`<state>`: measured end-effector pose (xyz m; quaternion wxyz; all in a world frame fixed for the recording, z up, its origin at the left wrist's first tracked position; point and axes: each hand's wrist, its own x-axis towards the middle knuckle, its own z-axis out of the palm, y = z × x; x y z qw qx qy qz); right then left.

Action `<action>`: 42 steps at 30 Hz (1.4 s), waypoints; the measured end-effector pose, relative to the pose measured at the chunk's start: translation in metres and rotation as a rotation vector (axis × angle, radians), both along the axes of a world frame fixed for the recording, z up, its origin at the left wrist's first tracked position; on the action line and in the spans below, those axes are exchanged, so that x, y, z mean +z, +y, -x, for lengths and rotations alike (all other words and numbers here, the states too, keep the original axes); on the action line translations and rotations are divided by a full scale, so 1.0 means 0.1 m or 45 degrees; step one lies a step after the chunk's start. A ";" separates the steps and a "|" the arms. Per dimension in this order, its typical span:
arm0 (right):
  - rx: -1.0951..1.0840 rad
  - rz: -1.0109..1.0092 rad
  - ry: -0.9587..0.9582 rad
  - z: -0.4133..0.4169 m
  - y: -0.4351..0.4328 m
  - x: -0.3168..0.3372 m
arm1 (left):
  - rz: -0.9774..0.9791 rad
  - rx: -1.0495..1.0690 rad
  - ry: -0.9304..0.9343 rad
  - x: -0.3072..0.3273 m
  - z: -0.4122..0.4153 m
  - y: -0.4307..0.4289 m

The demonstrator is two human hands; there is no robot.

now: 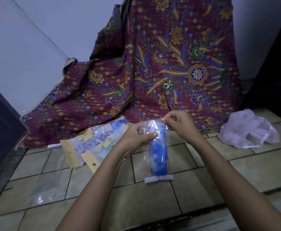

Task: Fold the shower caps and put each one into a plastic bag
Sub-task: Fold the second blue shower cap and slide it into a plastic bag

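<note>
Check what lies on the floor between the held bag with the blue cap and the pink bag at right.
Nothing: the head view shows bare tiled floor between the held bag and the pink bag.

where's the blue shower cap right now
The blue shower cap is folded inside a clear plastic bag, held up at centre by the left hand and right hand, above the tiled floor.

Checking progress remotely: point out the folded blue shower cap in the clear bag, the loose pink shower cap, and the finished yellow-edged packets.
Folded blue shower cap [159, 157]: head view, mid-roll inside the held clear bag.
Loose pink shower cap [248, 130]: head view, crumpled centre.
Finished yellow-edged packets [89, 144]: head view, front packet's clear window.
</note>
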<state>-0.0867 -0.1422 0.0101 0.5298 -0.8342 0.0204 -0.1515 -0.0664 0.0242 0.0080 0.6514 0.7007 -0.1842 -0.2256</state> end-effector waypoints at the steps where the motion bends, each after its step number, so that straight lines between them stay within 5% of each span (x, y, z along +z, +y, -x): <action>1: 0.009 -0.037 0.002 0.01 0.00 -0.01 | 0.010 0.003 0.016 -0.01 0.00 0.01; 16: -0.006 -0.248 0.065 0.00 0.00 -0.15 | 0.123 0.102 0.259 -0.14 0.08 0.03; 21: 0.007 -0.300 0.008 -0.02 0.06 -0.19 | 0.096 0.181 0.122 -0.10 0.04 0.07; 24: 0.050 -0.343 -0.047 -0.04 0.12 -0.19 | -0.147 0.333 -0.239 -0.04 -0.01 0.11; 29: -0.005 -0.265 -0.094 -0.08 0.11 -0.25 | -0.605 0.599 -1.276 0.03 -0.17 0.22; 32: -0.001 -0.233 -0.004 -0.10 0.16 -0.36 | -1.040 0.757 -1.664 -0.21 -0.37 0.30; 36: -0.005 -0.177 0.134 -0.10 0.20 -0.57 | -1.599 0.612 -1.563 -0.75 -0.44 0.40; 40: -0.038 -0.011 0.235 -0.03 0.20 -0.79 | -1.721 0.453 -1.257 -1.03 -0.32 0.35; 42: -0.089 0.284 0.270 -0.03 0.16 -0.92 | -1.727 0.422 -1.136 -1.03 -0.32 0.34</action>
